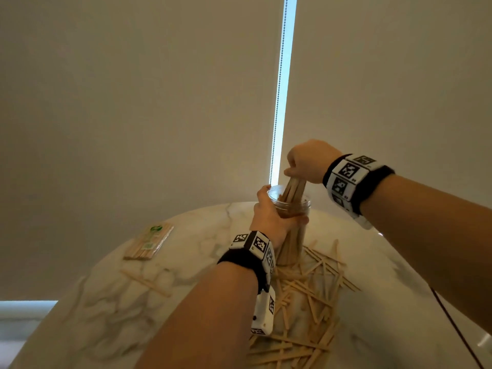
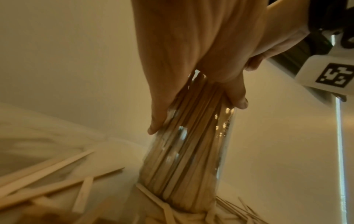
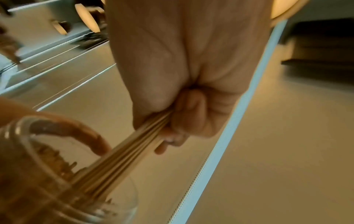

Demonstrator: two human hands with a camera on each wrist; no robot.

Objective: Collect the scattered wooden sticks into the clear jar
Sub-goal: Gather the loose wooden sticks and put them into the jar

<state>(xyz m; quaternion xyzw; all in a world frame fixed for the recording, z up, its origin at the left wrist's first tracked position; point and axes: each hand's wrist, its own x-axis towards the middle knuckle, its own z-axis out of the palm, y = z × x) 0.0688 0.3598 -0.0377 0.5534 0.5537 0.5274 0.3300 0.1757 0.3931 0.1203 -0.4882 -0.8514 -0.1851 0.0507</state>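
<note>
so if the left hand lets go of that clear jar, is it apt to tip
Probably: the clear jar is tall and narrow and stands among loose sticks. The bundle pushed in by the right hand leans on its rim. The left hand likely steadies it.

**Jar mouth taken, bare marble to the left**

The clear jar (image 1: 292, 227) mouth is blocked by a bundle of sticks (image 1: 292, 189) gripped by the right hand (image 1: 308, 161); the left hand (image 1: 271, 217) wraps its side. Loose sticks (image 1: 314, 296) crowd the desk (image 1: 93, 315) in front of and right of the jar. A packet of skewers (image 1: 149, 245) lies far left, with open marble around it.
</note>
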